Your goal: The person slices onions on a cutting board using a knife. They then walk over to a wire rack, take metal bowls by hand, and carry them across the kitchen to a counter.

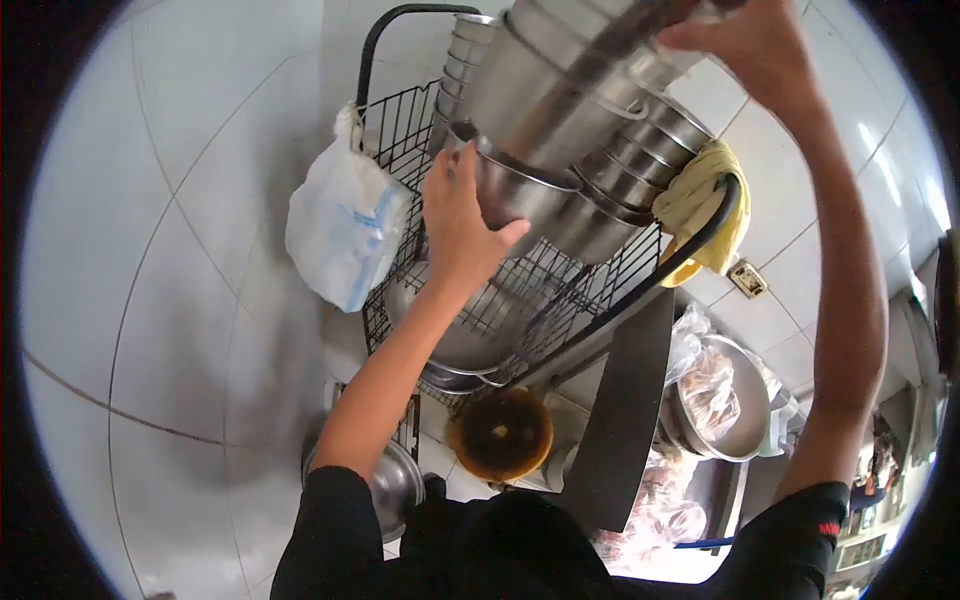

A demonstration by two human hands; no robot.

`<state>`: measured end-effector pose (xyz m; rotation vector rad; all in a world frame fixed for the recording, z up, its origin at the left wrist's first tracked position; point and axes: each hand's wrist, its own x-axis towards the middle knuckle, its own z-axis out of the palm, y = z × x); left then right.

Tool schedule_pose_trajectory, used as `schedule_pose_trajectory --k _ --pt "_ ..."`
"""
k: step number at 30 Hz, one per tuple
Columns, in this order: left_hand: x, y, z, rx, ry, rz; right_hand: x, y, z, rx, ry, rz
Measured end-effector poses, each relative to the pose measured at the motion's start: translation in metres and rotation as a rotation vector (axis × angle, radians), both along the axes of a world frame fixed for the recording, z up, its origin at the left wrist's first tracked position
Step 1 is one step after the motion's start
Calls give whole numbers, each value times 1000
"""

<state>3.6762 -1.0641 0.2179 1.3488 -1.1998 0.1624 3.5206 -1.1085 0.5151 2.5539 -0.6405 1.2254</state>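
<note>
A tall stack of steel pots [540, 85] leans at the top of a black wire rack. My left hand [462, 222] is wrapped against the side of the lowest steel pot [525, 200], thumb and fingers spread around its wall. Up at the top right, my right hand [750, 48] grips the upper part of the stack, its fingertips partly cut off by the frame edge and blurred. Beside it stand more nested steel pots [640, 165], and a narrower column of steel containers [462, 65] rises behind on the left.
The black wire rack [600, 290] holds a large metal basin [460, 340] lower down. A white plastic bag [345, 220] hangs at left, a yellow cloth [715, 195] at right. Below are a round brown-stained pan [500, 435] and a bowl with bagged food [755, 400].
</note>
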Motion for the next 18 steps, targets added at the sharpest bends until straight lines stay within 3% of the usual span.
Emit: schedule_pose_trajectory --k 3,5,12,13,17,18 --pt "4 -2 -1 0 -53 22 -11 41 17 -338 -29 -239" --pt "9 -6 -2 30 -74 36 -20 35 43 -227 -137 -185" --pt "13 -5 13 26 -162 -14 -59 9 67 -543 -18 -348" --pt "14 -6 12 34 -172 -16 -47 18 68 -357 -89 -465" --pt "18 -9 9 60 -194 -14 -52 -5 72 -309 -49 -590" --pt "18 -9 9 52 -192 -17 -64 -29 80 -236 17 -467"
